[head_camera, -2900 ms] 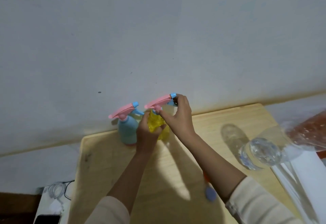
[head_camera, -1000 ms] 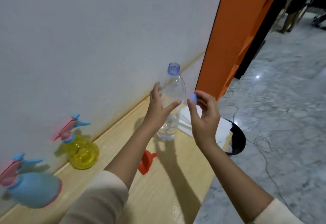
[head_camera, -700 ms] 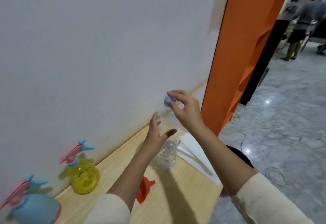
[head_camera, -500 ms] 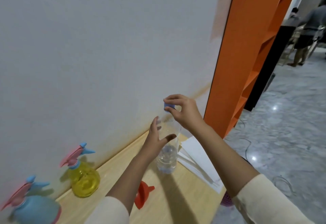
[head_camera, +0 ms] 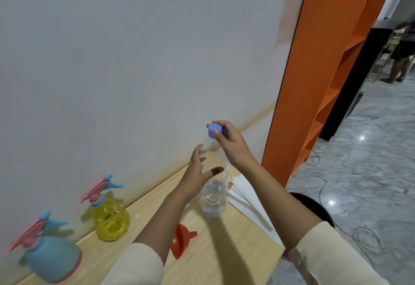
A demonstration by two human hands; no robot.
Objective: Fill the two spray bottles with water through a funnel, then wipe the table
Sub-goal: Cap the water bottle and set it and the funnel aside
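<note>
A clear plastic water bottle (head_camera: 213,199) stands upright on the wooden table (head_camera: 226,253) with a little water in its base. My left hand (head_camera: 197,173) wraps around the bottle's upper body. My right hand (head_camera: 231,144) pinches the blue cap (head_camera: 214,130) at the bottle's mouth. A red funnel (head_camera: 180,241) lies on its side near my left forearm. The yellow spray bottle (head_camera: 110,216) and the blue spray bottle (head_camera: 48,253), both with pink-and-blue trigger heads on, stand by the wall at the left.
White paper sheets (head_camera: 249,206) lie at the table's right end. An orange shelf unit (head_camera: 318,71) rises just beyond it. A black round bin (head_camera: 314,208) and cables sit on the marble floor. A person stands far back at the right.
My hands left the yellow spray bottle and the view swung right to the water bottle. My right hand brought the blue cap up onto the bottle's mouth while my left kept hold of the bottle.
</note>
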